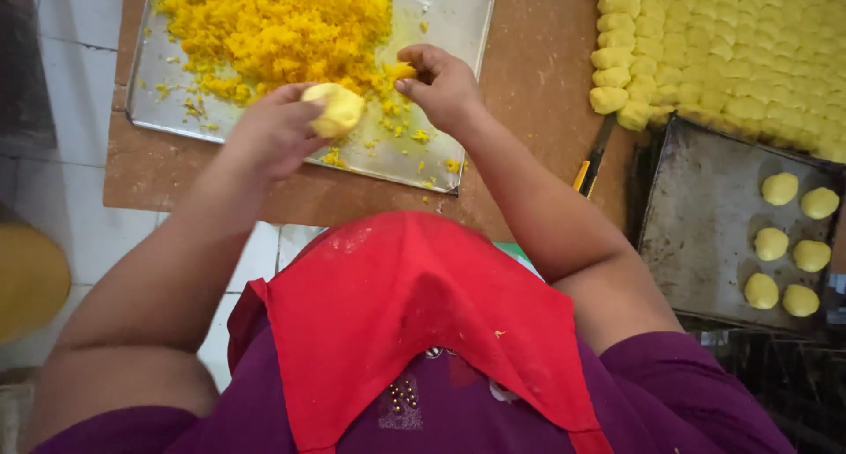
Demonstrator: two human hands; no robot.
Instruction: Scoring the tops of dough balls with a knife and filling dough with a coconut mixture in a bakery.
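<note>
A: Left hand [273,132] cupped around dough ball [333,108]; right hand [441,84] pinching filling [273,26] above steel tray [441,31].

B: Surroundings?

A: Rows of soft dough pieces [731,48] at right; six balls [789,242] on dark pan [696,207]; knife [592,159] between. Filling crumbly, yellow. Both wrists bent inward.

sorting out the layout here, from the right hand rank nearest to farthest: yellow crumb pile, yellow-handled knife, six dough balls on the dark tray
1. yellow crumb pile, just left of the right hand, which pinches a bit of it
2. yellow-handled knife, lower right on the board
3. six dough balls, far right on the dark tray
</note>
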